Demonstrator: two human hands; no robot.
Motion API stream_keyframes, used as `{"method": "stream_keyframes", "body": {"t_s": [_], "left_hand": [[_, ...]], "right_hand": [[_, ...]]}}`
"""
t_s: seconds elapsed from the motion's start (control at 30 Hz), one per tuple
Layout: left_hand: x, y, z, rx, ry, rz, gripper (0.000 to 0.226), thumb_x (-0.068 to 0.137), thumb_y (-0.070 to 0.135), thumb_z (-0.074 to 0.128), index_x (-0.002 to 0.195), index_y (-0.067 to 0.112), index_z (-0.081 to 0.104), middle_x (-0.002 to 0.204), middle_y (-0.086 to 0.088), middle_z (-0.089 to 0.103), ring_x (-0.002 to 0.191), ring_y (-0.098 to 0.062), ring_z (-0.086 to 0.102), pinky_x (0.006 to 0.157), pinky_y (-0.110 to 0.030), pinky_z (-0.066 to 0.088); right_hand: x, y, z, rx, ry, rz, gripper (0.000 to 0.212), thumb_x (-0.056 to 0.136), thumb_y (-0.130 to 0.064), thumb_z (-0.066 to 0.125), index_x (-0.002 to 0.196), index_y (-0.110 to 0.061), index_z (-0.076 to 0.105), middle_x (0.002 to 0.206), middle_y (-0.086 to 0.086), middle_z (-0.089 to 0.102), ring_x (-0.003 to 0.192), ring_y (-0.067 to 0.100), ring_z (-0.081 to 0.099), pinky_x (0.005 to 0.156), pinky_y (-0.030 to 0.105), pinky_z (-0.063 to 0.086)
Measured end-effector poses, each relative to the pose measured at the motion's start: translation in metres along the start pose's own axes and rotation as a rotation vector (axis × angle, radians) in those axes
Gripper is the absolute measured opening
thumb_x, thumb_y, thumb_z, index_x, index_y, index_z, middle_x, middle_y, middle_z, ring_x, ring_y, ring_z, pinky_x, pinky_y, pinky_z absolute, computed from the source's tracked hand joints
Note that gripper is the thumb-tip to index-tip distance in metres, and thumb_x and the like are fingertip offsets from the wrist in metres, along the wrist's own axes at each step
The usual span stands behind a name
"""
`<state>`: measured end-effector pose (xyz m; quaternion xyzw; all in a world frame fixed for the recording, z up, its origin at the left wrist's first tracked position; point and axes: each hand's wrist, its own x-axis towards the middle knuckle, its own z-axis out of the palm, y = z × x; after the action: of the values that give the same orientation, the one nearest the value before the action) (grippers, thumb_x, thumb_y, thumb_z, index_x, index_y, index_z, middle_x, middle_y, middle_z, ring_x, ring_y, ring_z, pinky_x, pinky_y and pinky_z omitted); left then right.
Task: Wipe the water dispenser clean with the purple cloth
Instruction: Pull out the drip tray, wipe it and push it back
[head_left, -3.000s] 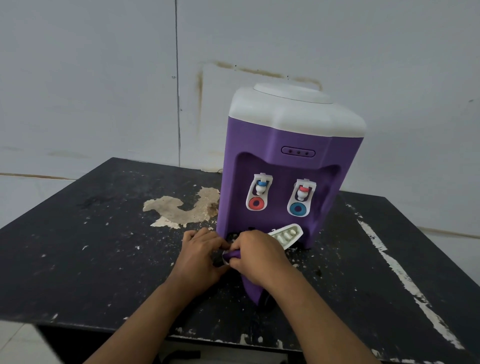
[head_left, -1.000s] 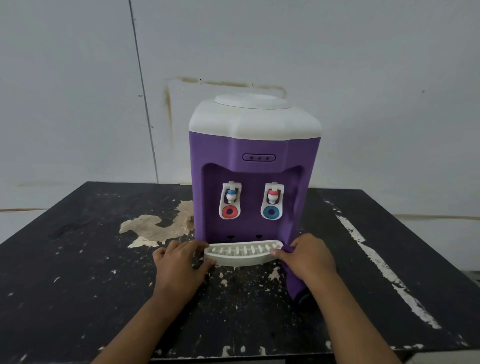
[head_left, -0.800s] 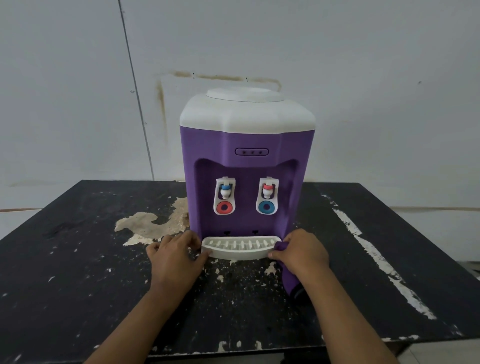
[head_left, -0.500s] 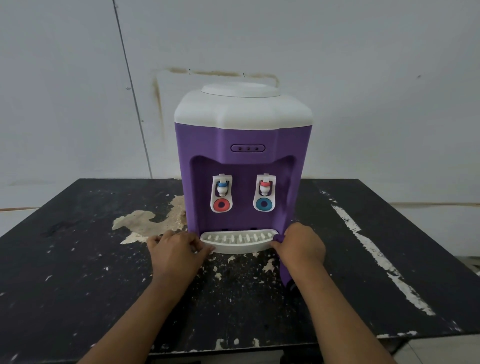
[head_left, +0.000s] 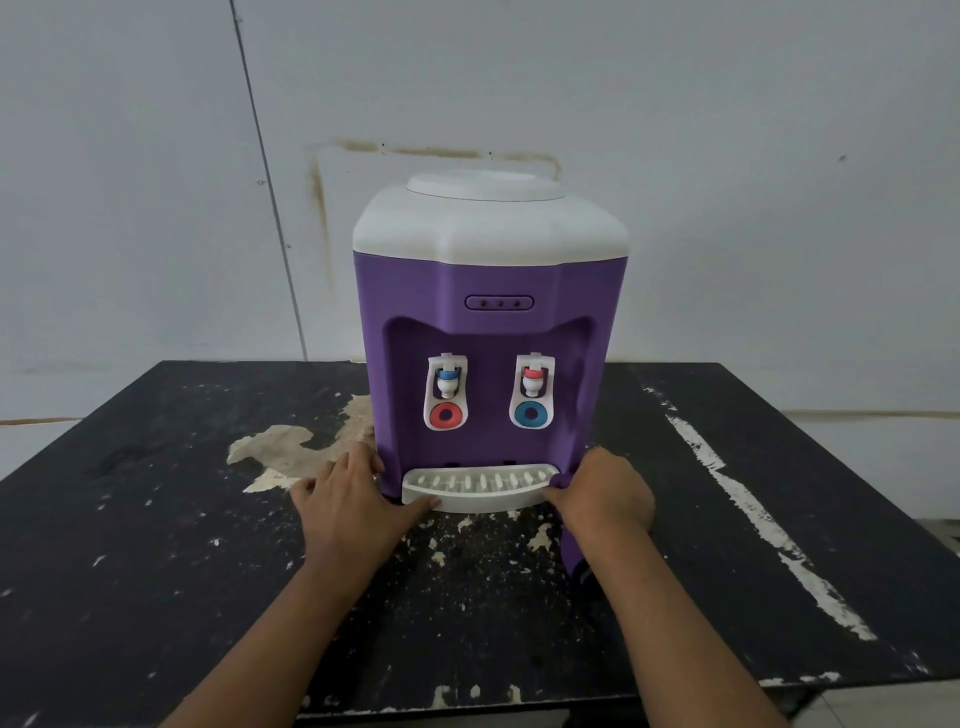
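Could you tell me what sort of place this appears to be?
Probably a bare utility or back room: a purple water dispenser stands on a worn black table with chipped paint, against a stained, plain white wall.

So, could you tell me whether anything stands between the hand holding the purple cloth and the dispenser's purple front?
Nothing visible does. The right hand, with the purple cloth hanging beneath it, is at the right end of the white drip tray, and the water dispenser front above is unobstructed.

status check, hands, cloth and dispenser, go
Left hand flat at drip tray. Right hand holding purple cloth at tray's other end. Water dispenser upright, nothing blocking.
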<state>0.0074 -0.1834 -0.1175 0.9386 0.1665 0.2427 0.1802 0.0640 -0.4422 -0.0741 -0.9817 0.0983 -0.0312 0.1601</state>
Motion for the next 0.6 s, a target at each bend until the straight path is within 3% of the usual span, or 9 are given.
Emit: {"method": "stream_keyframes", "body": {"t_s": [0.1, 0.2, 0.27, 0.33, 0.4, 0.47, 0.6], "left_hand": [[-0.005, 0.0, -0.003, -0.002, 0.007, 0.003, 0.065, 0.065, 0.088, 0.07, 0.102, 0.039, 0.047, 0.108, 0.018, 0.065, 0.11, -0.017, 0.063, 0.101, -0.049, 0.04], [-0.009, -0.005, -0.007, -0.083, 0.085, 0.031, 0.042, 0.079, 0.071, 0.077, 0.101, 0.039, 0.061, 0.101, 0.021, 0.068, 0.101, -0.011, 0.065, 0.099, -0.048, 0.049], [-0.013, -0.007, -0.01, -0.212, 0.138, 0.071, 0.022, 0.087, 0.055, 0.077, 0.097, 0.035, 0.074, 0.087, 0.022, 0.072, 0.083, -0.002, 0.067, 0.084, -0.043, 0.058], [-0.015, -0.006, -0.014, -0.3, 0.179, 0.093, 0.013, 0.095, 0.043, 0.074, 0.097, 0.032, 0.08, 0.078, 0.023, 0.073, 0.069, 0.004, 0.065, 0.066, -0.032, 0.058], [-0.017, 0.001, -0.016, -0.386, 0.196, 0.1, 0.019, 0.105, 0.038, 0.063, 0.095, 0.032, 0.078, 0.071, 0.022, 0.072, 0.061, 0.001, 0.066, 0.057, -0.028, 0.052], [-0.016, 0.009, -0.021, -0.505, 0.183, 0.073, 0.032, 0.111, 0.041, 0.051, 0.087, 0.032, 0.07, 0.067, 0.018, 0.072, 0.06, -0.004, 0.067, 0.056, -0.033, 0.053], [-0.011, 0.027, -0.038, -0.739, 0.009, 0.034, 0.039, 0.109, 0.047, 0.052, 0.079, 0.026, 0.066, 0.075, 0.009, 0.076, 0.065, -0.011, 0.07, 0.066, -0.05, 0.061]], "right_hand": [[0.001, 0.005, -0.006, 0.11, 0.0, 0.008, 0.037, 0.093, -0.048, 0.083, 0.112, -0.019, 0.072, 0.102, 0.002, 0.074, 0.088, 0.022, 0.072, 0.059, 0.028, 0.046], [0.003, 0.007, -0.019, 0.294, -0.017, -0.02, 0.028, 0.089, -0.041, 0.086, 0.089, -0.015, 0.076, 0.081, 0.002, 0.074, 0.07, 0.017, 0.069, 0.049, 0.025, 0.041], [0.001, 0.004, -0.03, 0.416, -0.034, -0.061, 0.026, 0.085, -0.038, 0.087, 0.084, -0.013, 0.077, 0.076, 0.001, 0.075, 0.065, 0.012, 0.069, 0.05, 0.024, 0.045], [-0.002, -0.002, -0.041, 0.552, -0.069, -0.101, 0.021, 0.083, -0.04, 0.088, 0.087, -0.023, 0.077, 0.081, -0.007, 0.076, 0.069, 0.007, 0.071, 0.053, 0.023, 0.047], [-0.007, -0.012, -0.049, 0.704, -0.115, -0.153, 0.02, 0.083, -0.04, 0.088, 0.094, -0.03, 0.076, 0.094, -0.011, 0.077, 0.082, 0.008, 0.075, 0.064, 0.025, 0.054], [-0.011, -0.023, -0.055, 0.84, -0.161, -0.203, 0.021, 0.085, -0.038, 0.087, 0.102, -0.033, 0.076, 0.105, -0.011, 0.078, 0.092, 0.011, 0.077, 0.075, 0.029, 0.059], [-0.023, -0.04, -0.062, 1.058, -0.259, -0.269, 0.017, 0.092, -0.033, 0.085, 0.106, -0.036, 0.077, 0.105, -0.009, 0.083, 0.091, 0.012, 0.081, 0.075, 0.026, 0.06]]}}
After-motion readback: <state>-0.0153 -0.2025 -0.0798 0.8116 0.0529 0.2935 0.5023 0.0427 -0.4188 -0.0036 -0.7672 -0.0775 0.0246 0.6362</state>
